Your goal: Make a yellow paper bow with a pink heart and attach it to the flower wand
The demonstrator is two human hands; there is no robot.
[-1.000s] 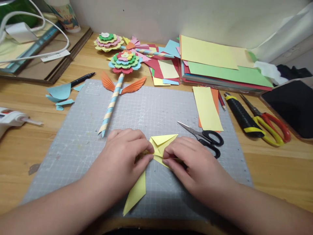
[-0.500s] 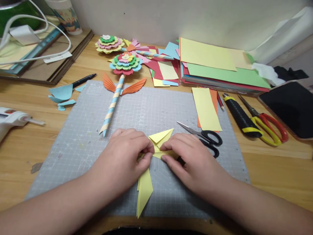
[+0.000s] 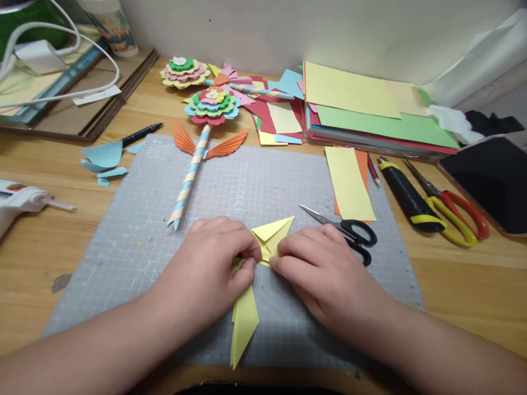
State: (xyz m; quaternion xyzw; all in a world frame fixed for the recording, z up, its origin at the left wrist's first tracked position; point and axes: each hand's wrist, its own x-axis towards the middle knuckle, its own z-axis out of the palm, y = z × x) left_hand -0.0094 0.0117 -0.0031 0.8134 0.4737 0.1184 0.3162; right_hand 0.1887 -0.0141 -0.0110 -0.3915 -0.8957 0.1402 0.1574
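Note:
A folded piece of yellow paper (image 3: pixel 272 235) lies between my hands over the grey cutting mat (image 3: pixel 135 274). Its pointed upper flap shows above my fingers, and a long tail hangs down below my left hand. My left hand (image 3: pixel 226 249) is closed, thumb and fingers pinching the paper's left part. My right hand (image 3: pixel 319 263) pinches the paper's lower right edge along a fold. The fingers hide the middle of the folds. Black-handled scissors (image 3: pixel 357 233) lie just beyond my right hand, partly covered by it.
A striped paper flower (image 3: pixel 193 164) with orange leaves lies on the mat's left. Yellow strips (image 3: pixel 349 184), a utility knife (image 3: pixel 411 195) and red-yellow scissors (image 3: pixel 455 214) are at right. A glue gun (image 3: pixel 24 197) sits left. Paper stacks (image 3: pixel 382 120) stand at the back.
My right thumb and fingers have closed together on the paper's lower edge, folding it over. My left hand keeps its hold nearly unmoved.

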